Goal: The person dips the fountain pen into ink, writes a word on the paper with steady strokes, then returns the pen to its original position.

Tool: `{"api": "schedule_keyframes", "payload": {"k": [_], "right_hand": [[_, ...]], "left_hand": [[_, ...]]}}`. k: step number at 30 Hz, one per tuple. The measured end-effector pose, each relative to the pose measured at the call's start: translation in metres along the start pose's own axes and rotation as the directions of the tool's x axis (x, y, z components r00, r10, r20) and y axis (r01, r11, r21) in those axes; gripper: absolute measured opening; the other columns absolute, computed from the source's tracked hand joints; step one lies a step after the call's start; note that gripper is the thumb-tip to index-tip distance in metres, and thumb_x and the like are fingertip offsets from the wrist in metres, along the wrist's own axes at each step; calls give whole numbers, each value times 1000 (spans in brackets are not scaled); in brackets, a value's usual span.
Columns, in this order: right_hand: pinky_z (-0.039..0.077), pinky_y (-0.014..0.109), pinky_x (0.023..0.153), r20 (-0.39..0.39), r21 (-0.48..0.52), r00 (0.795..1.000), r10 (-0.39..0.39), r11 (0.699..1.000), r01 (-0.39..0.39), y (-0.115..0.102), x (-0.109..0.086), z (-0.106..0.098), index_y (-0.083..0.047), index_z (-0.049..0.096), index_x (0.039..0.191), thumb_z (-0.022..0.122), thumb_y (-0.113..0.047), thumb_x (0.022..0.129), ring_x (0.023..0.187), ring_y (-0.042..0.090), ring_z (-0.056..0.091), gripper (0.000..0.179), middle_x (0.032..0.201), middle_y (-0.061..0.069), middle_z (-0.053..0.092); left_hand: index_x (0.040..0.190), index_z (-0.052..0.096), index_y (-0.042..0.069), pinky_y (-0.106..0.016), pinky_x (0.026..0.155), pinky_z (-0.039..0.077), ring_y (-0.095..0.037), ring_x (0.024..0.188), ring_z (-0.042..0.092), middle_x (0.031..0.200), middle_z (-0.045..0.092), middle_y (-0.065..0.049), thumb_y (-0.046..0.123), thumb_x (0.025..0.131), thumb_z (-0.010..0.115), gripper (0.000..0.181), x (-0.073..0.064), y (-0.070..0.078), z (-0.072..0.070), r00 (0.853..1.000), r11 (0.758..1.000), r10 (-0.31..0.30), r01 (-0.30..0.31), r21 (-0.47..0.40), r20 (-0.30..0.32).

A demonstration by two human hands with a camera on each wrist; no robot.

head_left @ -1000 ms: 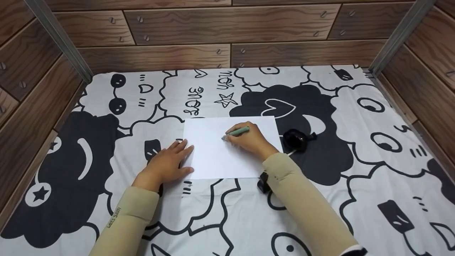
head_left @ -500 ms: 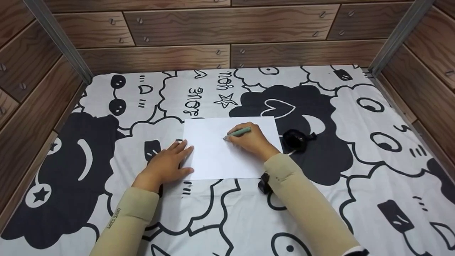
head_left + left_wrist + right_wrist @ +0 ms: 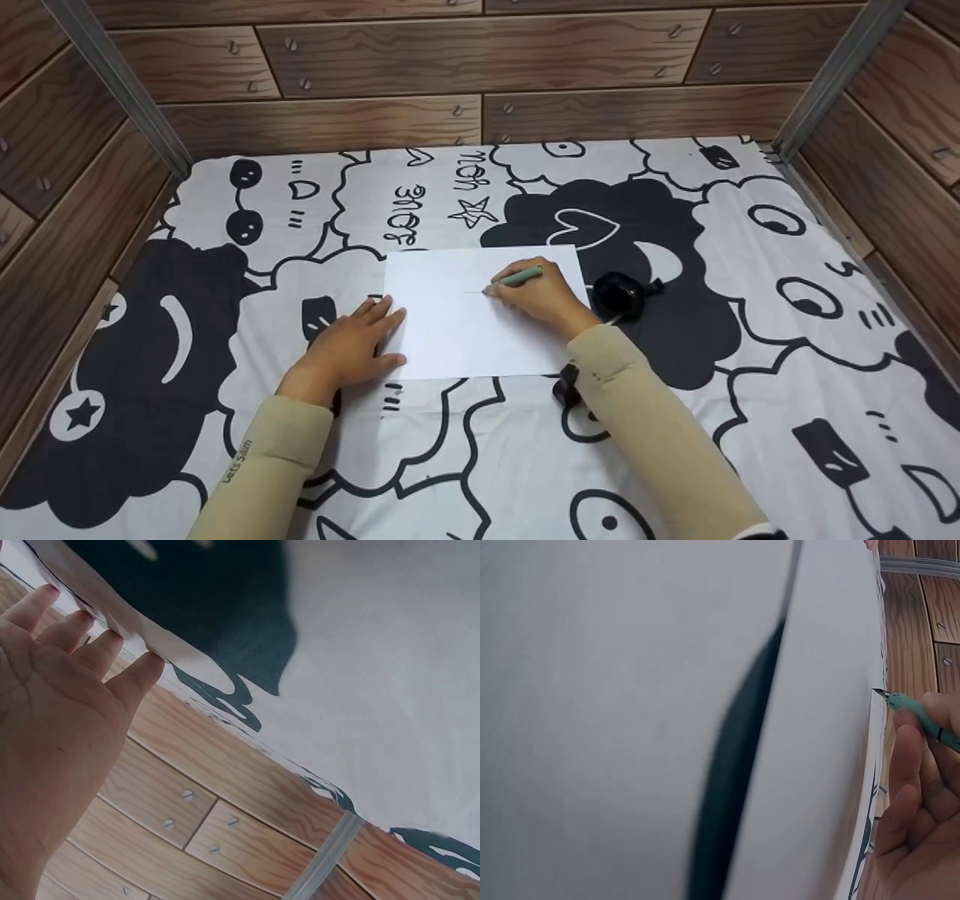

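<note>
A sheet of white paper lies on the patterned cloth. My right hand pinches a green fountain pen over the paper's upper right part, its tip down at the sheet. In the right wrist view the dark metal nib shows ahead of the pen's green grip. A thin, short line runs leftward from the pen tip. My left hand rests with fingers spread, fingertips and thumb on the paper's left edge; the left wrist view shows its palm side with straight fingers.
A glossy black rounded object with a small knob sits just right of the paper. The black-and-white cartoon cloth covers the work surface. Wood-print walls and grey corner posts enclose the back and sides.
My right hand has moved the pen slightly to the right across the paper, and a thin line now shows behind its tip. My left hand keeps its place on the sheet's edge.
</note>
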State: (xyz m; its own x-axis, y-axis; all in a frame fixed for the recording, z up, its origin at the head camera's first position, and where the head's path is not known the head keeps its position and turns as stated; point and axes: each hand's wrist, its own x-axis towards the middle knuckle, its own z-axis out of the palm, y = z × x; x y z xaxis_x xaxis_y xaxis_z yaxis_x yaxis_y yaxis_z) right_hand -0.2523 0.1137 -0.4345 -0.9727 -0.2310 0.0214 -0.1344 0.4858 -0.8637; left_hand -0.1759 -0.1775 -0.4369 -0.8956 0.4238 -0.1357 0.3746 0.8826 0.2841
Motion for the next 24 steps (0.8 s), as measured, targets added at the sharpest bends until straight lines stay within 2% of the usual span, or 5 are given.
{"api": "schedule_keyframes", "payload": {"k": [17, 24], "right_hand": [[41, 20, 43, -51, -46, 999, 11, 999, -13, 9, -5, -16, -7, 76, 84, 76, -15, 79, 45, 8, 51, 9, 54, -1, 60], [42, 21, 46, -45, -6, 998, 52, 999, -52, 10, -8, -22, -6, 76, 85, 75, -13, 79, 48, 9, 52, 9, 58, 0, 62]], "left_hand": [[148, 36, 12, -57, 108, 24, -36, 140, 19, 154, 26, -13, 40, 91, 61, 69, 0, -1, 1, 1000, 1000, -5, 5, -1, 3], [149, 35, 14, -56, 109, 23, -34, 142, 17, 155, 24, -11, 41, 91, 62, 69, 1, -1, 1, 1000, 1000, -17, 17, -8, 18]]}}
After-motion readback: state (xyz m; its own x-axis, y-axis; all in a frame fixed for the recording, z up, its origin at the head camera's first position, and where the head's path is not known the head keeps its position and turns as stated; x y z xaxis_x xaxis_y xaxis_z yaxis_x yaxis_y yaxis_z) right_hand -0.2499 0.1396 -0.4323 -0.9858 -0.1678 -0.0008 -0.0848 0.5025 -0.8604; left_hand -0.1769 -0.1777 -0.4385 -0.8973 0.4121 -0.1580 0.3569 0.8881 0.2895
